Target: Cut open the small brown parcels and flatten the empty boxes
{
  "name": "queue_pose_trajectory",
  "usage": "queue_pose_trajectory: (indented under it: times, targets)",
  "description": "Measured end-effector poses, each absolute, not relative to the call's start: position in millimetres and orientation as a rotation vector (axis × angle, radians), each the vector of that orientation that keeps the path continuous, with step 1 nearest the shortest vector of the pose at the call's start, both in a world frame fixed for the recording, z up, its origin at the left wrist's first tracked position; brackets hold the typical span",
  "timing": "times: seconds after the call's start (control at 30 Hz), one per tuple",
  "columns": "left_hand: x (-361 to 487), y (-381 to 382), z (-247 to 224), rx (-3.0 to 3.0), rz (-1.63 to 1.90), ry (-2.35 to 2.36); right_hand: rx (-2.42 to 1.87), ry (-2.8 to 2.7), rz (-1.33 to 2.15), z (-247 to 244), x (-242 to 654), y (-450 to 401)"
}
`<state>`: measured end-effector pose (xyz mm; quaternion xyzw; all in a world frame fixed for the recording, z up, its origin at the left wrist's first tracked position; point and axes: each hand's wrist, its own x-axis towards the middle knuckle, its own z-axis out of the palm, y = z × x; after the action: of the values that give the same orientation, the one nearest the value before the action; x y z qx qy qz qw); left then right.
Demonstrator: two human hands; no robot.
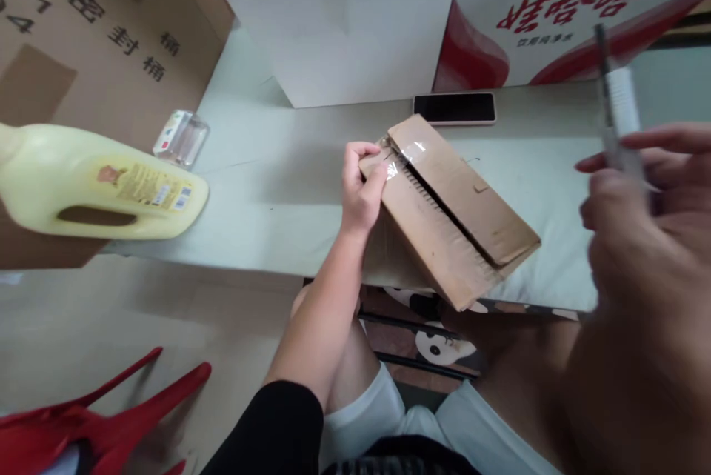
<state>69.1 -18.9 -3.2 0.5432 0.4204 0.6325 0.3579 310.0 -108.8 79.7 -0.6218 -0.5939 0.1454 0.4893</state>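
Observation:
With fingers and thumb closed on one end, my left hand [364, 186] grips a brown cardboard box [444, 216]. The box sits tilted near the front edge of the table, its lid flap slightly raised along a dark slit. Pieces of clear tape stick to the gripped end, and the cut tape looks wrinkled. On the right, my right hand [644, 201] is raised and blurred. Its fingers are closed around a utility knife [614, 112] with a pale handle, whose dark, narrow end points up. The knife is apart from the box.
A phone [454, 109] lies behind the box, before a white carton [355, 30] and a red-and-white carton [555, 23]. At left are a large cardboard carton [127, 30], a pale yellow bottle [105, 178] and a small clear container [182, 138]. Red legs [149, 393] show below.

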Motion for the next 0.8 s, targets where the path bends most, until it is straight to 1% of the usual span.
queue_pose_trajectory:
  times: [0.03,0.1,0.17,0.23,0.37,0.57,0.8]
  targets:
    - [70,-19,-3,1.422,1.637,1.082,-1.498,-1.348,0.347,91,303,-117]
    - [72,-20,-1,1.453,1.641,1.076,-1.456,-1.351,0.520,107,288,-130]
    - [74,-21,0,1.458,1.643,1.070,-1.308,-1.543,0.698,113,276,-138]
    - [75,-22,0,1.451,1.637,1.072,-1.176,-1.738,0.764,112,269,-139]
    - [77,-22,-1,1.462,1.625,1.073,-1.173,-1.858,0.727,107,264,-131]
    - [77,-22,-3,1.450,1.623,1.039,-1.358,-1.835,0.597,101,262,-120]
    - [74,-21,-2,1.447,1.624,1.003,-1.374,-1.833,0.517,92,260,-114]
